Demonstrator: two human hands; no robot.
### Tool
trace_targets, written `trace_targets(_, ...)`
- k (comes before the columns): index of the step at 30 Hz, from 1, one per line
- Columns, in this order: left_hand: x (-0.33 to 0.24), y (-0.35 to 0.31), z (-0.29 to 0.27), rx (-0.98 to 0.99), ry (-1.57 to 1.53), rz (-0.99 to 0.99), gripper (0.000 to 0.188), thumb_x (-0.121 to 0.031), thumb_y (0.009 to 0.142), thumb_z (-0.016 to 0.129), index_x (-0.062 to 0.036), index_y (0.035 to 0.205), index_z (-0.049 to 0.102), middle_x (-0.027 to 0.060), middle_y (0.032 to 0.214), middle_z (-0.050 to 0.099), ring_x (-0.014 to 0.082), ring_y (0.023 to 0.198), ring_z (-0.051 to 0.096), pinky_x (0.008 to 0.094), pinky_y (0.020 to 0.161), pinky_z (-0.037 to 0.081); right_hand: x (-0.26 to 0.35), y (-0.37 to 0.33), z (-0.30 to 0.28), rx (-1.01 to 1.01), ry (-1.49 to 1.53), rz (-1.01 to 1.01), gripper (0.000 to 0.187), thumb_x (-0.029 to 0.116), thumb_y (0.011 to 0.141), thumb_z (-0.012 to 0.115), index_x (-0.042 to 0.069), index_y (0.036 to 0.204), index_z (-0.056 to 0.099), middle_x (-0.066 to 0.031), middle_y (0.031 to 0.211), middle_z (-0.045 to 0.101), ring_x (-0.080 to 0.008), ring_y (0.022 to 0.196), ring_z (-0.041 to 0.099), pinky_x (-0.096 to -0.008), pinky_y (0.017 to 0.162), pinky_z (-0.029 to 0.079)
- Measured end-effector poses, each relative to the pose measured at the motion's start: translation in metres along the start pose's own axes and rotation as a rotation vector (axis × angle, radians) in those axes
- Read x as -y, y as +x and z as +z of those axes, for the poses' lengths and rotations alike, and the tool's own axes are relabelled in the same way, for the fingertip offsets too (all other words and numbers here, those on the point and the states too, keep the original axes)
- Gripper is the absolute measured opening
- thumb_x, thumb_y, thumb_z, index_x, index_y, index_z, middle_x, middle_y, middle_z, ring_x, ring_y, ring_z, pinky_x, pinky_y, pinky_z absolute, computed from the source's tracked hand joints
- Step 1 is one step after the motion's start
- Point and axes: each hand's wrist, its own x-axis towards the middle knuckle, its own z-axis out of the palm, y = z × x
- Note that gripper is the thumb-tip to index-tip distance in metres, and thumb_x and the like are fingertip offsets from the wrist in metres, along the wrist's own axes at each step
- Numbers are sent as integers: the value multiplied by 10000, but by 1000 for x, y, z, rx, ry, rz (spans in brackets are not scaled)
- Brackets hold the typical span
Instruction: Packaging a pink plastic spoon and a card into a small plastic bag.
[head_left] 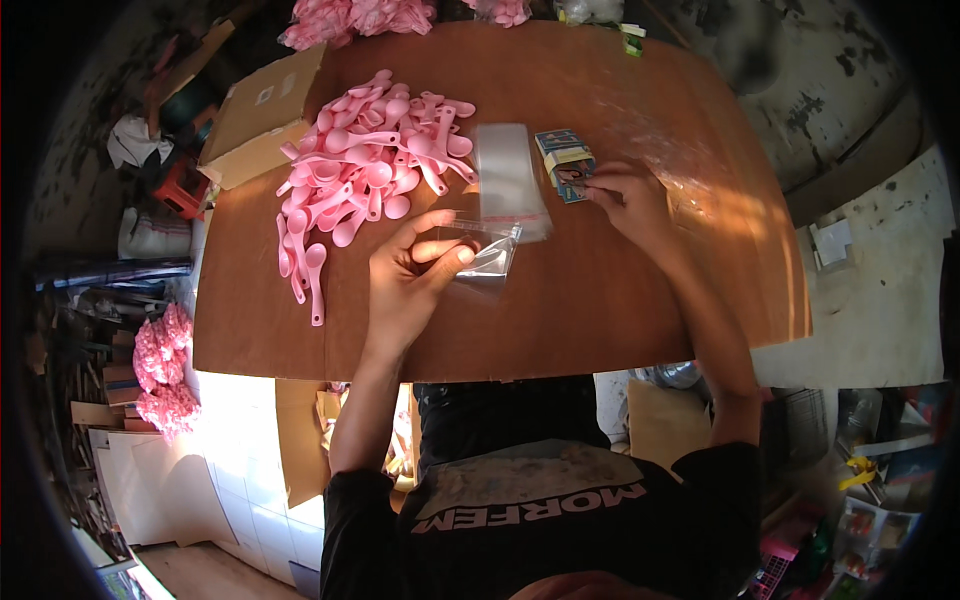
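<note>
Between the thumb and fingers of my left hand (412,268) is a small transparent plastic bag (492,256), held above the near middle of the table. My right hand (630,198) reaches to a stack of small printed cards (562,150), blue and yellow, and pinches a card (574,176) at the stack's near end. A pile of flat transparent bags (505,170) lies between the two hands, partly behind the held bag. Left of it spreads a heap of pink plastic spoons (370,150), several of them loose at its near edge.
The brown table (600,310) has a curved-looking rim. An open cardboard box (265,110) stands at its far left. Bundles of bagged pink items (360,18) sit along the far edge. More pink bundles (163,365) are beside the table on the left, and clutter fills the lower right.
</note>
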Motion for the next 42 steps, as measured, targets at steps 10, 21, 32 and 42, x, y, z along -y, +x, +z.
trace_targets(10, -1, 0, 11, 51, 6, -69, 418, 17, 837, 670, 46, 1222, 508, 99, 876, 709, 82, 790, 638, 215, 736, 518, 104, -12, -46, -325, 573, 262, 114, 69, 846, 684, -20, 916, 681, -80, 814, 682, -108, 737, 632, -232, 675, 502)
trace_targets(21, -14, -8, 15, 246, 105, -13, 463, 36, 810, 690, 36, 1240, 519, 82, 888, 710, 59, 812, 625, 195, 717, 493, 119, -2, -39, 83, 699, 257, 140, 72, 840, 697, -4, 954, 670, -61, 781, 680, -34, 656, 561, -199, 584, 452)
trace_targets(32, -9, -21, 17, 117, 171, 208, 253, -29, 824, 688, 20, 1069, 651, 71, 886, 713, 104, 767, 662, 234, 692, 515, 145, -1, -37, 324, 649, 31, 118, 33, 817, 670, 5, 931, 679, -149, 1147, 584, -264, 1056, 584, -346, 886, 463)
trace_targets(42, -23, -45, -1, 81, 385, 272, 332, -26, 789, 711, 11, 1112, 644, 118, 983, 703, 145, 853, 682, 279, 765, 538, 162, 7, -29, 699, 642, 62, 203, 36, 828, 658, -16, 1025, 650, -124, 1025, 640, -232, 981, 623, -307, 837, 488)
